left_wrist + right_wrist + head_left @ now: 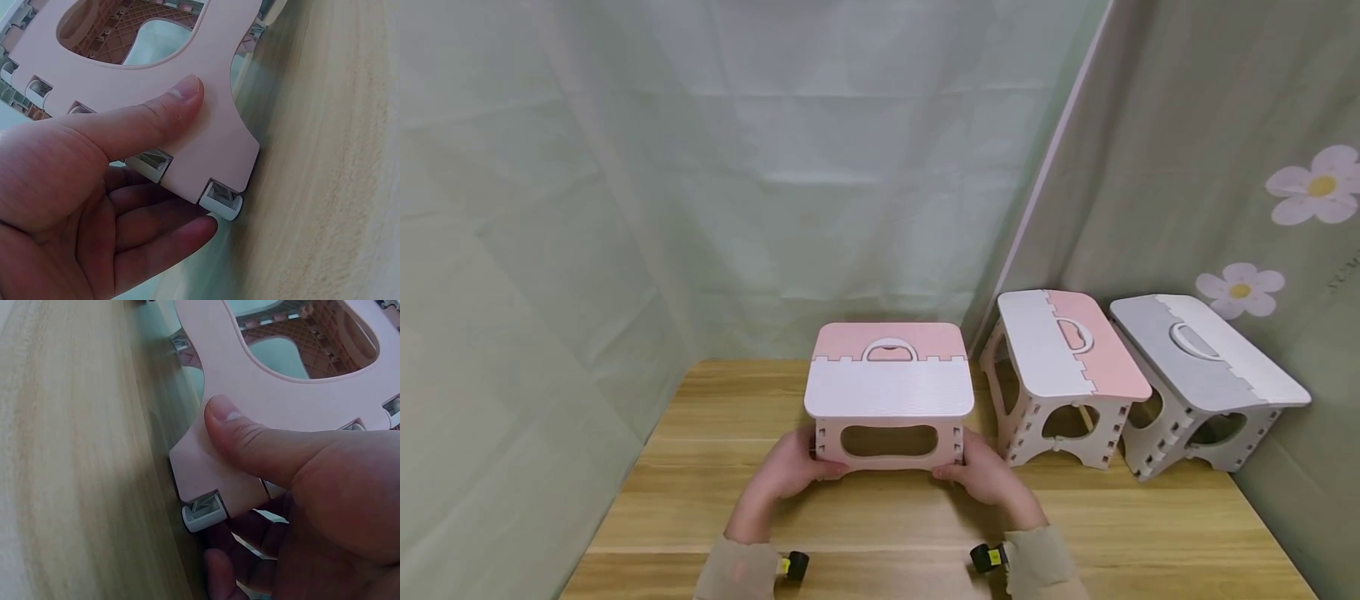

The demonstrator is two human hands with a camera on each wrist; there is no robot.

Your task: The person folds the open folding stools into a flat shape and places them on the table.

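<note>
A pink and white folding step stool (pixel 889 387) stands unfolded in the middle of the table, its white carry handle folded on the top. My left hand (pixel 793 465) grips its near left leg low down; in the left wrist view the thumb (pixel 169 115) lies across the pink front panel (pixel 212 134) with the fingers behind the leg's edge. On the other side, my right hand (pixel 985 471) holds the near right leg the same way, thumb (pixel 240 428) on the front panel and fingers partly hidden behind it. Both feet of that panel are close to the wood.
To the right stand a second pink and white stool (pixel 1067 350) and a grey and white stool (pixel 1206 350), both unfolded. The wooden table (pixel 880 533) is bordered by a pale curtain (pixel 850 167) behind and a flowered curtain (pixel 1240 208) at right.
</note>
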